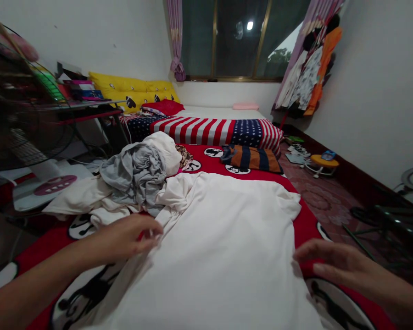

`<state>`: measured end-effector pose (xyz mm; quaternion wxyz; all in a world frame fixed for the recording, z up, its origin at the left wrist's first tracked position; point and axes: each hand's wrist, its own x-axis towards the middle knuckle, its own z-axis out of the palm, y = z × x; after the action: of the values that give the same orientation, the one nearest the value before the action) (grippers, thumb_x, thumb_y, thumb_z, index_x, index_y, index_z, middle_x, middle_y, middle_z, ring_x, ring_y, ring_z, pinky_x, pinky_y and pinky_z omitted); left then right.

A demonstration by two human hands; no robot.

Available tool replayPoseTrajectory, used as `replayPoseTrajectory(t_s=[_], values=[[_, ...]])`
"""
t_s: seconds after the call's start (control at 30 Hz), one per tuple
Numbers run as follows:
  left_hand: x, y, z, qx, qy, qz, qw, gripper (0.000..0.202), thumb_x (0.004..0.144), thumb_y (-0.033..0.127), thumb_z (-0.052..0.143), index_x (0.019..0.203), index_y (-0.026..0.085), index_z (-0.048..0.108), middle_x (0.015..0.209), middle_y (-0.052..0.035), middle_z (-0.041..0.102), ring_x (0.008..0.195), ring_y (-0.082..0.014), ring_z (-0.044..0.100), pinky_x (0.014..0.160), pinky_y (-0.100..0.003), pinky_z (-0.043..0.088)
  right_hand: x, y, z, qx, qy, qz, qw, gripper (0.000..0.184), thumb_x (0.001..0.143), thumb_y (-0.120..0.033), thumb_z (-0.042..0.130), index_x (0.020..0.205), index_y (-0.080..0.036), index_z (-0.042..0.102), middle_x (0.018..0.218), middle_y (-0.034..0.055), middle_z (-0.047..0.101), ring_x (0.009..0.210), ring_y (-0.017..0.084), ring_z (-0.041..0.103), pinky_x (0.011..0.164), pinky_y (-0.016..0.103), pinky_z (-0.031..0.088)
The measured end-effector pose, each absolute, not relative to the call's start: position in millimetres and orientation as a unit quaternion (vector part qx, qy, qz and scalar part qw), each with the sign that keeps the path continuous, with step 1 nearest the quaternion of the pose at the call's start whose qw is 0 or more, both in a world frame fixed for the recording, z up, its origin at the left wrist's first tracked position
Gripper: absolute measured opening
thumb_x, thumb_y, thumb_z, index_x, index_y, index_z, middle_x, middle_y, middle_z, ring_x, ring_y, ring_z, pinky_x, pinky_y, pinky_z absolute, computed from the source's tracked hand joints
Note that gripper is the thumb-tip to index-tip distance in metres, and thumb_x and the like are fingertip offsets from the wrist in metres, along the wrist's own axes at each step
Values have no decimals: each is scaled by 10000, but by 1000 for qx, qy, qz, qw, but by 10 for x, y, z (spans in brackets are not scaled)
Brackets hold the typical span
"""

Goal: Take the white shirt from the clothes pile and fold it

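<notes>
Room: It is a bedroom with pale walls, and at twelve o'clock a dark window [241, 41] reflects a bright lamp. I count the clock from the white garment, with the window side as twelve.
Red cover: The red cover [51, 248], with black-and-white figures in round patches, lies under the work.
White garment: The white garment [227, 238] is spread on the red cover in front of the person, mostly smooth, but bunched at its ten o'clock corner.
Left hand: At nine o'clock the left hand [132, 236] is at the garment's edge, fingers bent and thumb curved near them; it is blurred, so I cannot tell if they pinch the cloth.
Right hand: At three o'clock the right hand [333, 261] is beside the opposite edge, fingers stretched, thumb apart from them, nothing gripped.
Clothes heap: The grey and white clothes heap [137, 169] lies crumpled at ten o'clock, near the garment's bunched corner.
Folded garment: Toward one o'clock rests a brown and dark-blue striped folded garment [251, 158].
Farther away: The bed with a stars-and-stripes cloth [203, 130] stands at twelve, the yellow stool [325, 160] at two.
</notes>
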<state>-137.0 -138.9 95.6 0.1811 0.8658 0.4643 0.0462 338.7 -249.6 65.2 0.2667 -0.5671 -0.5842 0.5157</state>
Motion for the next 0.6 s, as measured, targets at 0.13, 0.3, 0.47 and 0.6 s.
replayPoseTrajectory(t_s=[0.13,0.3,0.47,0.6], values=[[-1078,-794,733,842,501,191,57,657,777,408,605,1396,252,450,1424,-119,455,769,-176,642,794,-336,510,3474,-1927,500,-644,-509,364,441,505,635,-526,780,998,-198,658,1081,115,683,902,256,683,727,315,577],[-993,-427,549,827,506,243,34,384,755,342,590,1086,171,685,1016,-98,678,818,-216,643,782,-327,501,3562,-1496,319,-684,-424,288,519,553,600,-412,783,1074,-199,593,1198,119,617,685,171,684,562,267,591],[-1371,-543,894,657,602,442,103,373,700,460,634,926,172,710,713,-15,677,592,-159,591,564,-252,481,3640,-1370,209,-684,-414,271,536,514,607,-365,752,1065,-203,582,1272,128,566,637,145,675,511,245,579],[-1904,-707,1090,579,674,448,101,390,656,498,680,908,201,707,719,27,677,619,-143,596,566,-221,460,3719,-1329,134,-702,-405,237,535,486,630,-374,718,1062,-192,591,1068,104,653,578,150,649,495,276,567]])
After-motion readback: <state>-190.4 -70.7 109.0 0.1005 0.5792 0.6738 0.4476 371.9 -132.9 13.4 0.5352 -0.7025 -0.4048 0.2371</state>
